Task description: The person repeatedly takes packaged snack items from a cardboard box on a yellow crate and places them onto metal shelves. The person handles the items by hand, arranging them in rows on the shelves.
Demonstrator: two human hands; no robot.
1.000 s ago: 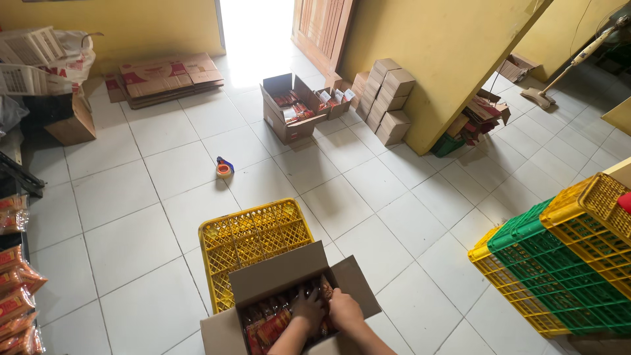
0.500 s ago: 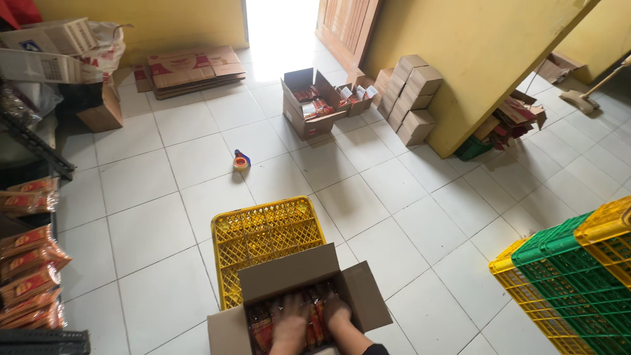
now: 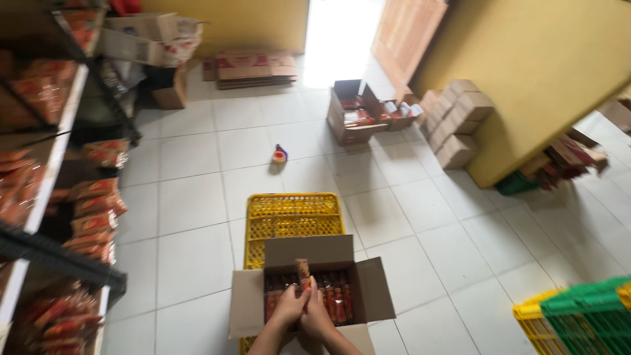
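Note:
An open cardboard box [image 3: 373, 290] rests on a yellow plastic crate [image 3: 292, 218] on the white tiled floor. Inside it lie rows of slim red and orange packets [image 3: 336, 297]. My left hand [image 3: 289, 307] and my right hand [image 3: 318, 314] are pressed together over the middle of the box. Together they grip one slim packet [image 3: 302, 268], which sticks upright above my fingers.
A shelf rack [image 3: 46, 190] stacked with red packets stands at the left. A tape roll [image 3: 280, 155] lies on the floor. Open boxes [image 3: 358, 112] and brown cartons [image 3: 458, 121] sit by the yellow wall. Green and yellow crates [image 3: 578, 319] are at the lower right.
The camera has swung left, bringing the shelf rack into view. My hands have come up out of the box and now hold one packet upright.

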